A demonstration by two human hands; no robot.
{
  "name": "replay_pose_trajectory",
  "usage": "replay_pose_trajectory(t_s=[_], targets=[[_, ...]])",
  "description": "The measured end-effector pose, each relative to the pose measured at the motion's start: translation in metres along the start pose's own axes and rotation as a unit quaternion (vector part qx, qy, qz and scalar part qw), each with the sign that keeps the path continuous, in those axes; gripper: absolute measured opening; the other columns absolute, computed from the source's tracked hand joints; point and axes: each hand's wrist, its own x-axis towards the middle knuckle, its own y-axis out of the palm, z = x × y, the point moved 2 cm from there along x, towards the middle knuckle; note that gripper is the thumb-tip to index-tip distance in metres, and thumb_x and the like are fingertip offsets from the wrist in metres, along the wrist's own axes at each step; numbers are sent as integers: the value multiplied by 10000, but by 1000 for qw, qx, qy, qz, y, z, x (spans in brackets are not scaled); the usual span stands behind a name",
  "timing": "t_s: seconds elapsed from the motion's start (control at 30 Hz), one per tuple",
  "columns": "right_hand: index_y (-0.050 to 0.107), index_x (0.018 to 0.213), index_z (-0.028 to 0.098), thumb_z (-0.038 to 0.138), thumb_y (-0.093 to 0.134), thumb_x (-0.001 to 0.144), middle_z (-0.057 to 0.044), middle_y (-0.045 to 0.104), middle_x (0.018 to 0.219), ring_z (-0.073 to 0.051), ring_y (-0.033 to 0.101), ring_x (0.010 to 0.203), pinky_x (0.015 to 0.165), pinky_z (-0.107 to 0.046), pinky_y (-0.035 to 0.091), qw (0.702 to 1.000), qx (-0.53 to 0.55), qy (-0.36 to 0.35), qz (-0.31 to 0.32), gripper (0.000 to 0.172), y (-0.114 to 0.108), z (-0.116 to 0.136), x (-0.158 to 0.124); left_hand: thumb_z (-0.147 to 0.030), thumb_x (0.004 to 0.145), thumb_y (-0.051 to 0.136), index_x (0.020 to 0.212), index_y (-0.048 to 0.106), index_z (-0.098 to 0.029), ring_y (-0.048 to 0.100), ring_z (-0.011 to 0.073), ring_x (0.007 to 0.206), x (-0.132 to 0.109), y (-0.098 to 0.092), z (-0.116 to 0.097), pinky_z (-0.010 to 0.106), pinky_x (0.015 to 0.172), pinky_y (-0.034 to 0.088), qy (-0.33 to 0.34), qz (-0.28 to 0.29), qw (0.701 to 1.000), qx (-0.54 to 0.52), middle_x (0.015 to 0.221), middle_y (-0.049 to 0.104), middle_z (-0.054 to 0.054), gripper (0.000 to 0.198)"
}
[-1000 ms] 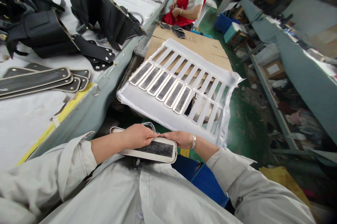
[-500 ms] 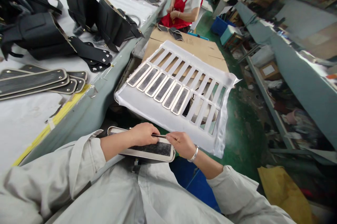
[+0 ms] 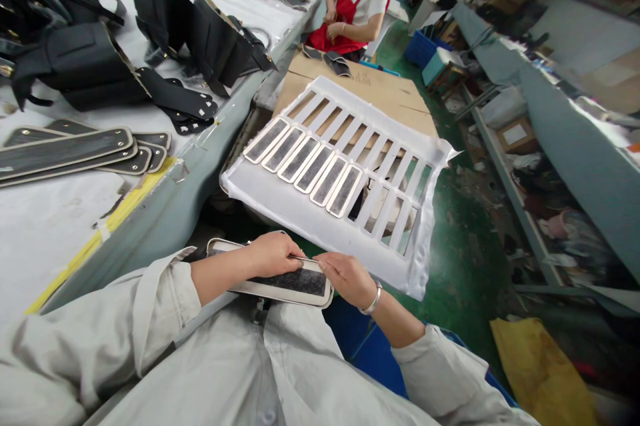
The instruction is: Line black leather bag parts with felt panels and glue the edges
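A long rounded panel, dark in the middle with a pale border, lies across my lap. My left hand is closed on its far long edge, the fingers bent over the dark centre. At the right end of that edge my right hand pinches the border between thumb and fingers. Part of the panel's left half is covered by my left hand and forearm. Just beyond my hands is a white slotted sheet. Several smaller pale-bordered dark strips lie side by side on it.
Black leather bag pieces and stacked long dark straps lie on the left table. A cardboard sheet is under the slotted sheet's far side. A person in a red apron sits beyond it. Shelving lines the right.
The fingers of my right hand are straighter along the panel's edge, and that wrist has dropped slightly to the right. My left hand keeps its hold. The view has shifted a little.
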Motion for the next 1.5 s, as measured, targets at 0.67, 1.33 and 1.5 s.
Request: replay_pose_trajectory(t_s=[0.67, 1.33, 1.5], targets=[[441, 609, 175, 587, 475, 807, 36, 515, 484, -88, 542, 404, 411, -199, 460, 925, 285, 233, 94, 459, 15, -24, -34, -208, 868, 480, 1029, 597, -182, 517, 207, 1030, -23, 44, -30, 346, 933, 381, 256, -93, 949, 157, 1077, 615, 63, 201], [484, 606, 148, 694, 630, 593, 12, 578, 475, -131, 597, 418, 423, -227, 491, 864, 351, 332, 146, 565, 22, -22, -30, -242, 889, 482, 1046, 581, -164, 500, 201, 1010, -35, 56, -37, 346, 893, 401, 231, -169, 933, 216, 1047, 599, 78, 201], [477, 584, 135, 651, 673, 591, 14, 580, 467, -131, 601, 411, 400, -212, 484, 840, 448, 296, 85, 552, 35, -36, -36, -330, 801, 624, 1225, 483, -195, 500, 216, 1027, -32, 58, -35, 345, 876, 399, 202, -160, 949, 183, 1104, 591, 54, 467]])
